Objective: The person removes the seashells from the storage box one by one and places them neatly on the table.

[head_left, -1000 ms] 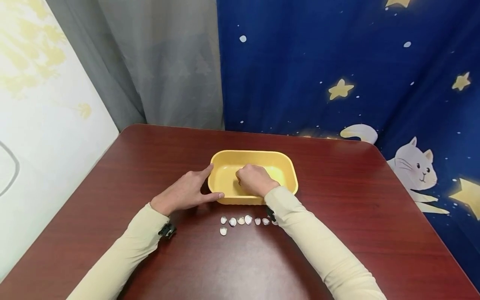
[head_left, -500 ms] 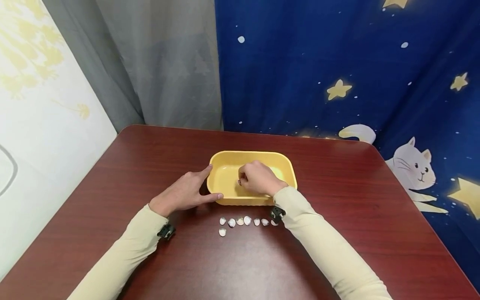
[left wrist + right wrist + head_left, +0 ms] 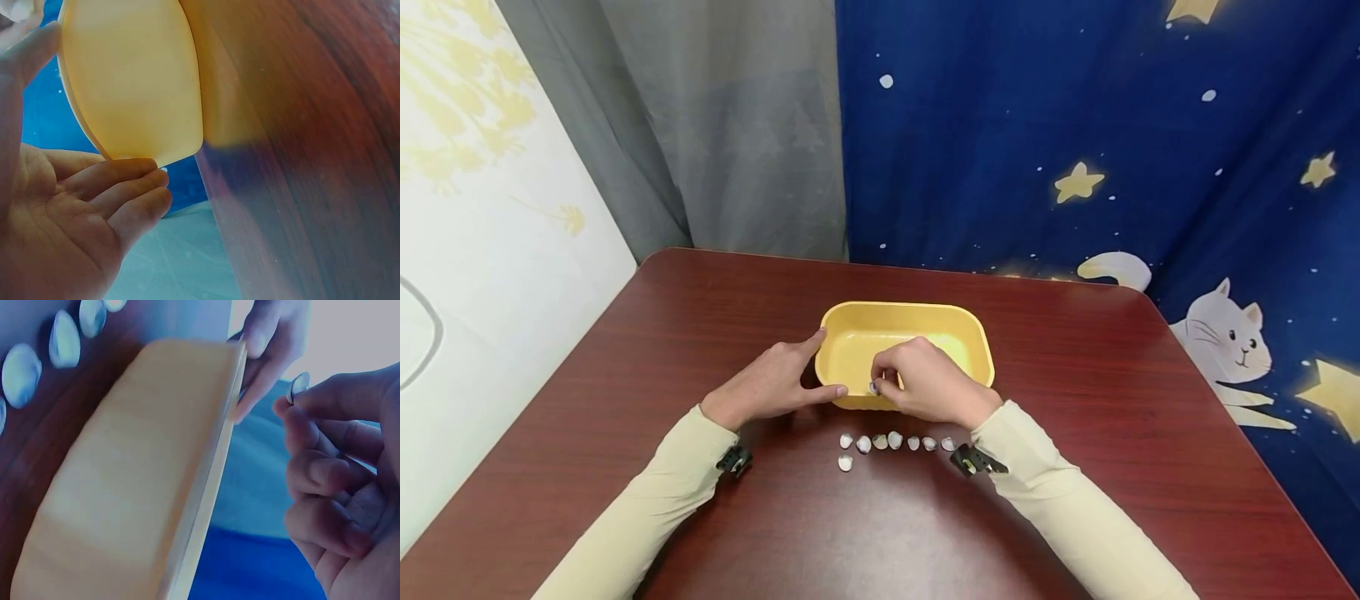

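Observation:
In the head view, a yellow plastic basin (image 3: pixel 910 310) stands on the table. My left hand (image 3: pixel 770 383) rests against its left end, thumb on the near rim and the fingers fairly straight along the outer wall, as the left wrist view also shows (image 3: pixel 81 212). Above the near rim, my right hand (image 3: pixel 928 379) pinches a small seashell (image 3: pixel 299 386) between thumb and forefinger; its other fingers are curled. In front of the basin lies a row of several seashells (image 3: pixel 895 440), with one more shell (image 3: pixel 845 463) below the row's left end.
The dark red wooden table (image 3: pixel 737 292) reaches back to a grey curtain (image 3: pixel 752 150) and a blue star-patterned curtain (image 3: pixel 970 150). A pale wall (image 3: pixel 490 275) borders the left side. Both wrists wear small black devices.
My right hand has come up from inside the basin toward the near rim, and the pinched seashell now shows. My left hand stays at the basin's left end.

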`<state>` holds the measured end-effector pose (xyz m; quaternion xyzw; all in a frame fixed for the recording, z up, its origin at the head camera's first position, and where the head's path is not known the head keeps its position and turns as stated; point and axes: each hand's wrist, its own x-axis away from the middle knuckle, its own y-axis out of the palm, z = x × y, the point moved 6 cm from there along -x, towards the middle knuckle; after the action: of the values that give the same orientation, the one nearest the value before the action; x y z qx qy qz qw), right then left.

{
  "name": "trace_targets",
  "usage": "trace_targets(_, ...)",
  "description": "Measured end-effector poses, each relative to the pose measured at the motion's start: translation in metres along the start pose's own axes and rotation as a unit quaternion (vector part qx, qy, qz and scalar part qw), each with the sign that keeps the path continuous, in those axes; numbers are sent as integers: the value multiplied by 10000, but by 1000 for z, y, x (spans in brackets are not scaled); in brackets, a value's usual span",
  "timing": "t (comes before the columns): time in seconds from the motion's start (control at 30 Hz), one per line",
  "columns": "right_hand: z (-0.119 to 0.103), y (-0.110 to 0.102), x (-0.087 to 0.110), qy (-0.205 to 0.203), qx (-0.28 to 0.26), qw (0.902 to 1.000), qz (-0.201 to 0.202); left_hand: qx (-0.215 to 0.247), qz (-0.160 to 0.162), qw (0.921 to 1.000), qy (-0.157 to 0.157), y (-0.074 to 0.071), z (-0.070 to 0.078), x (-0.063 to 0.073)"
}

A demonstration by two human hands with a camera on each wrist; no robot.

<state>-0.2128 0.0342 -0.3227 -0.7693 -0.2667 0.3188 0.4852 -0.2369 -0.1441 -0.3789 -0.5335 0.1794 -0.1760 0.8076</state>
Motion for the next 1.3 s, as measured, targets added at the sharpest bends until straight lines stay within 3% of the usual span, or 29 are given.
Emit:
trace_targets(0.2,-17,12,9,-367,295,9986,-243,24,12,10000,0,-1,1,0)
trace_targets(0.4,-27,36,20,-575,643,9932,-788,31,-55,10000,-75,-1,0,-1)
trace_targets(0.53,-31,51,25,-649,954,9888,-949,25,-73,9999,-79,0,0,0)
trace_targets(0.77,-31,68,30,-768,1297,9838,-975,51,-63,9999,-70,1,0,0)
trace_targets(1.3,-33,76,31,-618,1705,9804,-765,71,-39,10000,-37,0,1,1)
